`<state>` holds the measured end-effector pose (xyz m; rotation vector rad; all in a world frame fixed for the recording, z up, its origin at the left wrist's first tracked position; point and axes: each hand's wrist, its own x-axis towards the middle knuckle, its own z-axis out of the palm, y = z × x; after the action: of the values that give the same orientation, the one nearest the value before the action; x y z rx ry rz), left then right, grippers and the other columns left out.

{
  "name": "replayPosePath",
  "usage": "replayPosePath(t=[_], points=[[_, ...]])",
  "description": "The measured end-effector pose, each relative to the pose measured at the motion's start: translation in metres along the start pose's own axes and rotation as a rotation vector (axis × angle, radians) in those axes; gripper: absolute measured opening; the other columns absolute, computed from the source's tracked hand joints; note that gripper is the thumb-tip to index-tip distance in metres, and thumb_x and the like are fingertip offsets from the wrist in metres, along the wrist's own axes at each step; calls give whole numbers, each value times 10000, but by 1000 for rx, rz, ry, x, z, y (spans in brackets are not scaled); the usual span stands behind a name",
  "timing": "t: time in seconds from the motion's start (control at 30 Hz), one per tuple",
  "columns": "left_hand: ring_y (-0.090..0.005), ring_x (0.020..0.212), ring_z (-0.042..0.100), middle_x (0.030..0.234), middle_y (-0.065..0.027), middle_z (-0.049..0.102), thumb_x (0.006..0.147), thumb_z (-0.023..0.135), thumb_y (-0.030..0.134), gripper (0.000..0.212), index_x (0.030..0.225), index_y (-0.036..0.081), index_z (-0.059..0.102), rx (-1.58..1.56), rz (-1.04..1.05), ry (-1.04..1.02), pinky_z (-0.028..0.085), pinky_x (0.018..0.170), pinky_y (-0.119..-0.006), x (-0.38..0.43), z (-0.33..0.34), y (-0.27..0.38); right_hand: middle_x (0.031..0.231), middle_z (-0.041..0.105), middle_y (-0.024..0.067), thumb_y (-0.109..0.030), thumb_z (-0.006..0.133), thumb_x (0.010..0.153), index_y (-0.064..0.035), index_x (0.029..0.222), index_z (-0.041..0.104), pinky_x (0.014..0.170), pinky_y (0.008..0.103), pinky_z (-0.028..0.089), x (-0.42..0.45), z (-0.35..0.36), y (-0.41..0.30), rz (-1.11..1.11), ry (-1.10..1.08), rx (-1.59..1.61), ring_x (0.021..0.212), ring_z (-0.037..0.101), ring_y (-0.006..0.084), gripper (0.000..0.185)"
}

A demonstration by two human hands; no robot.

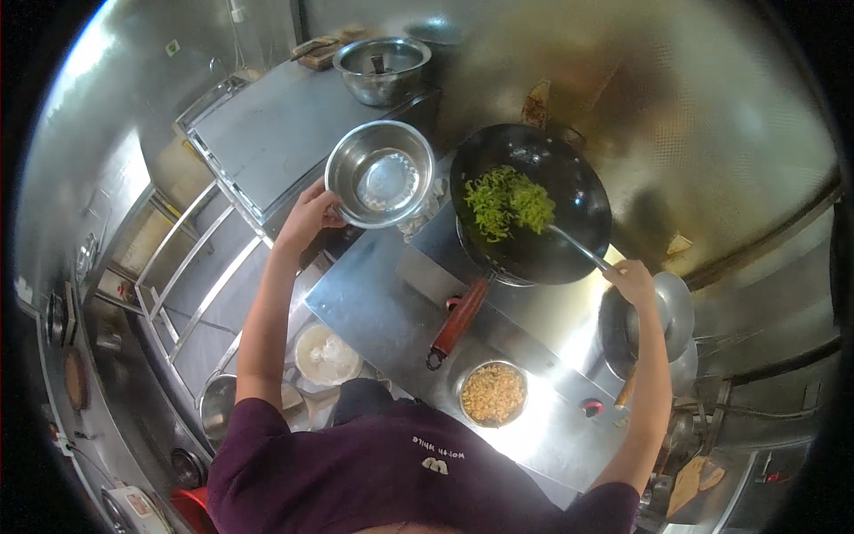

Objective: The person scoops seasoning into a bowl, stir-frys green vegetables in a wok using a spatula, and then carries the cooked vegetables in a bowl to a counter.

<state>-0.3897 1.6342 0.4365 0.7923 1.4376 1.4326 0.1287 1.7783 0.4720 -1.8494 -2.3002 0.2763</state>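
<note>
My left hand [309, 215] grips the rim of a stainless steel bowl [380, 175]. The bowl is tilted towards me, and a little moisture glints on its inside. In my right hand [630, 280] is the metal handle of a cooking utensil [577, 245], whose head is hidden in the food. Chopped green vegetables [507, 202] lie heaped in a black wok [574, 187] on the stove. The wok's reddish-brown handle [460, 320] points towards me.
Nearer to me, a round metal container [494, 394] of yellowish chopped food stands on the steel stove top [373, 300]. Pans [617, 327] sit at the right. A steel side table [267, 140] bears a large metal bowl [381, 70]. A white-filled container [328, 355] is lower left.
</note>
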Motion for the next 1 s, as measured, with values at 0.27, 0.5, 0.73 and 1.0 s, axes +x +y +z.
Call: replayPosePath(t=[0.27, 0.5, 0.73, 1.0], points=[[-95, 688, 539, 823, -37, 532, 781, 487, 146, 357, 1132, 82, 473, 106, -21, -57, 505, 616, -248, 29, -39, -23, 693, 609, 126, -319, 614, 655, -38, 753, 644, 624, 338, 437, -4, 7, -28, 121, -97, 7, 671, 589, 255, 300], [-110, 690, 542, 841, -43, 536, 779, 492, 157, 363, 1131, 71, 469, 110, -60, -4, 502, 634, -261, 32, -42, -21, 673, 601, 127, -308, 620, 655, -38, 749, 641, 593, 333, 431, -2, 5, -20, 91, -139, 13, 652, 587, 240, 286], [-104, 654, 532, 790, -29, 546, 789, 481, 197, 314, 1082, 90, 507, 225, -52, -88, 474, 574, -226, 57, -20, 12, 691, 607, 117, -320, 644, 654, -39, 784, 638, 607, 329, 436, 0, -36, -18, 21, -14, -3, 671, 589, 237, 310], [-184, 670, 609, 837, -96, 588, 796, 513, 241, 303, 1023, 41, 507, 497, -70, -414, 525, 579, -289, 120, 103, 42, 804, 610, 97, -361, 595, 716, -64, 945, 595, 644, 346, 454, -41, -125, -104, 30, 151, -248, 731, 591, 237, 375]])
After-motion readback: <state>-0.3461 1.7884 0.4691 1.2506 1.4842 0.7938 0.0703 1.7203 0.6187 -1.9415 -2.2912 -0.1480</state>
